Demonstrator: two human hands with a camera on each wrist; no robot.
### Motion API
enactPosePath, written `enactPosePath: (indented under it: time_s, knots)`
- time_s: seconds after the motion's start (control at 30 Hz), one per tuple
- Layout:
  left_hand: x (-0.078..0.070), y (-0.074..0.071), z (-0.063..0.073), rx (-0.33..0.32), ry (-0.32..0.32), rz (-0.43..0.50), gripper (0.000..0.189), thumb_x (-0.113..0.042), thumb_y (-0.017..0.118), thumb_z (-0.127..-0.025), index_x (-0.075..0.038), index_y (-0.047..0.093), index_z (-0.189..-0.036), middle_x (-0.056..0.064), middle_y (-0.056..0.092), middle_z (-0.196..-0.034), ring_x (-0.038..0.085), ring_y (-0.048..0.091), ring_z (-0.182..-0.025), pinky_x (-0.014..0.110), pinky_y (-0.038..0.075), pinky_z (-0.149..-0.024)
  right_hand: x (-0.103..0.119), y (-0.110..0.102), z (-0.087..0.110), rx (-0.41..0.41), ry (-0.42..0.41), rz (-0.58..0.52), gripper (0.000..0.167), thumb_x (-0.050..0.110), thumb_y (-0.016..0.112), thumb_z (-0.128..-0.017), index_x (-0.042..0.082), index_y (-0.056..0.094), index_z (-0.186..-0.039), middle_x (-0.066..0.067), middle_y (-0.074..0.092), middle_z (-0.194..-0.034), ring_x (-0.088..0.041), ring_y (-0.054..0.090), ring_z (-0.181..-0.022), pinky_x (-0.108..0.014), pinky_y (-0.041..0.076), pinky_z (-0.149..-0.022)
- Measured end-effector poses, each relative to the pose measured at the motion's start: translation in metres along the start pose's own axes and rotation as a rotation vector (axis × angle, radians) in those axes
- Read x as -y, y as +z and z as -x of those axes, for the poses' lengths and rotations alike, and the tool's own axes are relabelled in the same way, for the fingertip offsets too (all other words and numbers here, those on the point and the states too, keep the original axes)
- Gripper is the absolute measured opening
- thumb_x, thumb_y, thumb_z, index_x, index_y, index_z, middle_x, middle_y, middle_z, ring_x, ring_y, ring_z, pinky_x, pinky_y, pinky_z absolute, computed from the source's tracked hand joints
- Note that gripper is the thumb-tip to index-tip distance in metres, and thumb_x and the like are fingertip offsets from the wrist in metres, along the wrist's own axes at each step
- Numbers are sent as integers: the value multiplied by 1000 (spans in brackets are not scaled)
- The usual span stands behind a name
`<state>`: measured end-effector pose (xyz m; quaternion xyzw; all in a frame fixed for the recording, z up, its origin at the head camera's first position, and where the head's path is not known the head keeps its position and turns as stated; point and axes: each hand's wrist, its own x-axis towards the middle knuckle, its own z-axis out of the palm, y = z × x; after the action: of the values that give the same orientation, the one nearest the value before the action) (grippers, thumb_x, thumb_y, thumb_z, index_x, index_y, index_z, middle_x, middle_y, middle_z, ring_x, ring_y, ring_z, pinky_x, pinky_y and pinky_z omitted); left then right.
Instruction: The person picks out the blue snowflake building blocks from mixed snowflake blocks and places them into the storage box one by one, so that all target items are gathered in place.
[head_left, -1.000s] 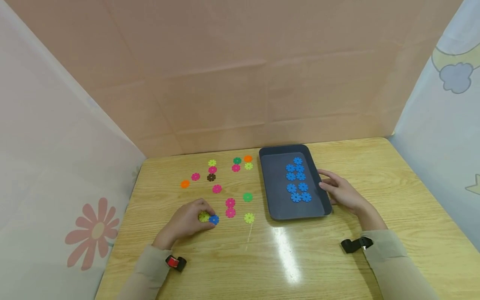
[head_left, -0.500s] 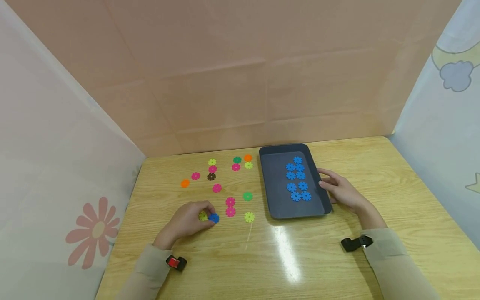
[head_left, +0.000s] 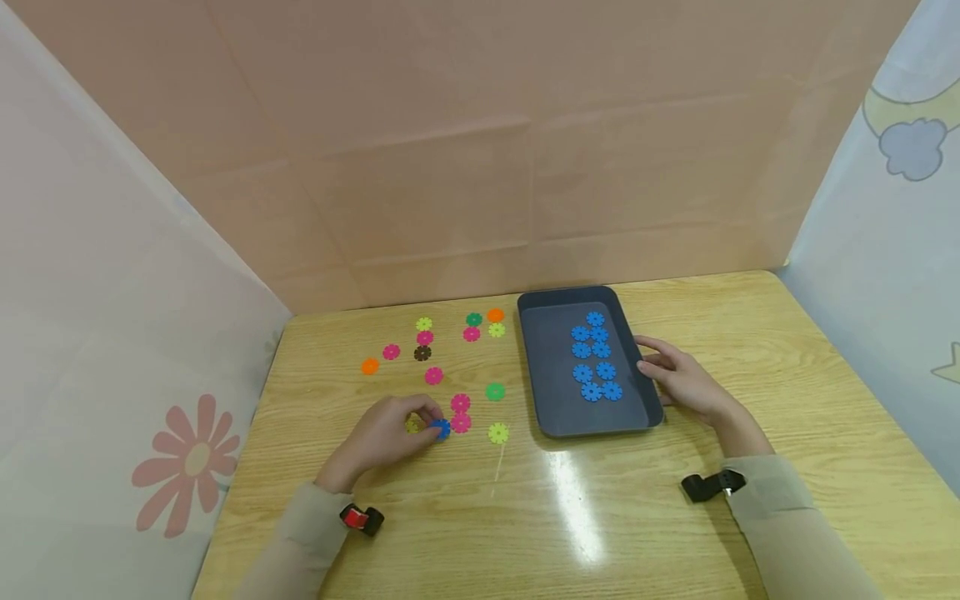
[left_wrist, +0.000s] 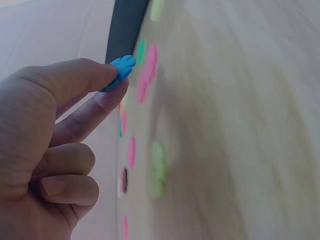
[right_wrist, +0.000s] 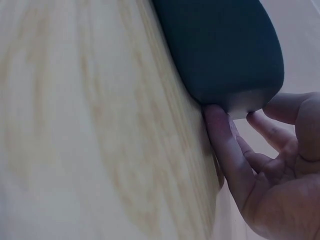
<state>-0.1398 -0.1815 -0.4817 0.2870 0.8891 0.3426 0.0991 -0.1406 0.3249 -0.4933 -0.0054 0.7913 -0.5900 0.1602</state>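
Note:
My left hand [head_left: 386, 433] pinches a blue snowflake disc [left_wrist: 121, 71] between thumb and forefinger, its other fingers curled back in the left wrist view. The disc is raised above the table there. Beneath that hand lies a yellow-green disc [head_left: 413, 425], partly covered by it. Two pink discs [head_left: 461, 412] lie just to the right of the fingertips. My right hand [head_left: 686, 387] rests at the right side of a dark grey tray [head_left: 551, 408], fingers extended and fingertips against its outer wall [right_wrist: 235, 100]. Several blue discs [head_left: 602, 351] lie flat in the tray.
Loose discs in pink, orange [head_left: 370, 367], green [head_left: 495, 392], yellow-green and brown [head_left: 422, 353] are spread left of the tray on the wooden table [head_left: 480, 533]. A brown paper-like backdrop [head_left: 450, 167] stands behind, with printed sheets at both sides.
My left hand has shifted a little right and away from me, with the blue disc now pinched and off the yellow-green disc's edge. The right hand and tray have stayed put.

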Motion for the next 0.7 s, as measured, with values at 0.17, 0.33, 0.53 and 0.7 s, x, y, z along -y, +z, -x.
enactPosePath:
  time_s: [0.17, 0.33, 0.53, 0.7]
  knots:
    - [-14, 2, -20, -17, 8, 31, 10, -23, 80, -94, -28, 74, -100, -22, 69, -90, 4, 65, -87, 39, 52, -83, 0, -1, 1, -4, -4, 6, 63, 27, 49, -112, 15, 21, -167, -38, 35, -153, -46, 59, -122, -47, 61, -81]
    - [-34, 3, -48, -53, -5, 40, 8, -26, 79, -95, -27, 74, -101, -20, 69, -91, 8, 63, -86, 36, 50, -78, 0, -2, 2, -5, -2, -2, 62, 26, 49, -112, 15, 21, -166, -37, 37, -152, -46, 58, -122, -48, 61, -81]
    - [-61, 9, -92, -111, -9, 113, 11, -26, 78, -96, -21, 73, -104, -14, 70, -93, 17, 66, -91, 41, 51, -86, -1, -2, 3, -13, 1, 3, 62, 26, 50, -112, 16, 22, -166, -37, 37, -152, -47, 58, -122, -48, 61, -81]
    - [-75, 21, -131, -151, -16, 116, 13, -31, 76, -97, -22, 72, -106, -12, 71, -95, 14, 66, -91, 36, 51, -77, -1, 0, 1, -12, 3, -5, 62, 26, 50, -112, 17, 23, -166, -36, 37, -153, -44, 59, -121, -48, 61, -81]
